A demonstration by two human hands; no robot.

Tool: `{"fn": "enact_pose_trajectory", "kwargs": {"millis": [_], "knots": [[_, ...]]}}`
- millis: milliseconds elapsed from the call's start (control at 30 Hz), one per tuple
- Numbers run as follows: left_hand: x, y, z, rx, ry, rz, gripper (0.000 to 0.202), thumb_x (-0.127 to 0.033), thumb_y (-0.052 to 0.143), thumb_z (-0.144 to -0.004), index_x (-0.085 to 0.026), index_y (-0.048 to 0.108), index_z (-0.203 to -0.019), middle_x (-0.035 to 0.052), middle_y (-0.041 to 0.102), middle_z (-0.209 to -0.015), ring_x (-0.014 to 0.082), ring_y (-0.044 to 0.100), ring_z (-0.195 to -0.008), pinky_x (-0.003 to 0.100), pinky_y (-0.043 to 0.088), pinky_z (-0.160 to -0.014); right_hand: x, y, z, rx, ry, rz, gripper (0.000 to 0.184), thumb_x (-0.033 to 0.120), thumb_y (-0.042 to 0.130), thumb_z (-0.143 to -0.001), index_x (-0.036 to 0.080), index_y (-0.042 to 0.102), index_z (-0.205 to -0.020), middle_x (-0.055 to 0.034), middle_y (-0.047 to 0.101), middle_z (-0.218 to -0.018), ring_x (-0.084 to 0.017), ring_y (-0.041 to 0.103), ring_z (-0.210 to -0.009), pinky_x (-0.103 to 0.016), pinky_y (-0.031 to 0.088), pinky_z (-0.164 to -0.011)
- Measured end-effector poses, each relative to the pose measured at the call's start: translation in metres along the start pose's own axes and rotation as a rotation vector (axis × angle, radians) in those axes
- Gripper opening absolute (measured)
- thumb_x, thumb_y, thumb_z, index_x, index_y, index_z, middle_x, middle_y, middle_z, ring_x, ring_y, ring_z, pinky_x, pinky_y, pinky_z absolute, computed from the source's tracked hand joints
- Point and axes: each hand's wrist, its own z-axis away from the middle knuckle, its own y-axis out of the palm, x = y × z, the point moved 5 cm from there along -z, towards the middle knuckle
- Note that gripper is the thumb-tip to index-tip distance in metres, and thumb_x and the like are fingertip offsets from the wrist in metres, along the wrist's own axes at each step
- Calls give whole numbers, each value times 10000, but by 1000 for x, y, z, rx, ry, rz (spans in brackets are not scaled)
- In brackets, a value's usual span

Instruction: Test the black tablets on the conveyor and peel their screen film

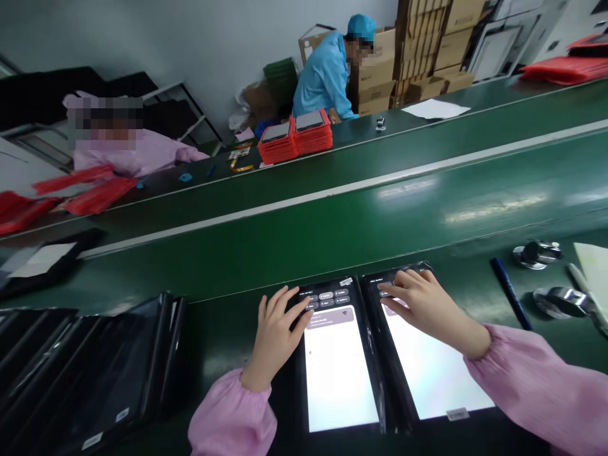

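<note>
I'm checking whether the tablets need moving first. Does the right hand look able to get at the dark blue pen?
Probably yes. The right hand rests on the right tablet, and the dark blue pen lies just past that tablet's edge on the green belt. Nothing appears to stand between them.

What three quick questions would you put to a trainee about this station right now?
1. True or false: the right hand holds the blue pen.
2. What do the fingers of the left hand touch? A) a lit tablet B) a metal disc C) a red stack
3. Fill in the blank: the standing person wears a ____ cap.

Key: 1 false; 2 A; 3 blue.
</note>
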Motion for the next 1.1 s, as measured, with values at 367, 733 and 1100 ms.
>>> {"fn": "enact_pose_trajectory", "kwargs": {"millis": [367, 733, 1100], "knots": [[-2, 2, 2, 26, -29, 24, 336, -404, 483, -1060, -292, 750, -1230, 136, 694, -1349, 355, 602, -1322, 702, 425, -1128, -3, 6, -3, 29, -7, -48, 250, 273, 535, -1068, 198, 771, -1032, -46, 670, -781, -207, 625, -742, -344, 348, -681], [3, -6, 50, -151, -598, 622, 479, -621, 604, -952, -289, 628, -1297, 116, 616, -1445, 322, 590, -1366, 542, 511, -1147, -89, -31, 54, -326, 602, -655, 386, 547, 687, -941, 312, 739, -1243, -99, 680, -1289, -306, 679, -1147, -466, 599, -939], [35, 43, -16, -255, -803, 1045, 557, -627, 604, -902, -209, 607, -1271, 158, 618, -1418, 311, 606, -1345, 476, 491, -1162, -100, 26, 49, -208, 810, -1180, 589, 625, 717, -864, 304, 644, -1353, -90, 646, -1460, -301, 556, -1410, -510, 431, -1203]]}}
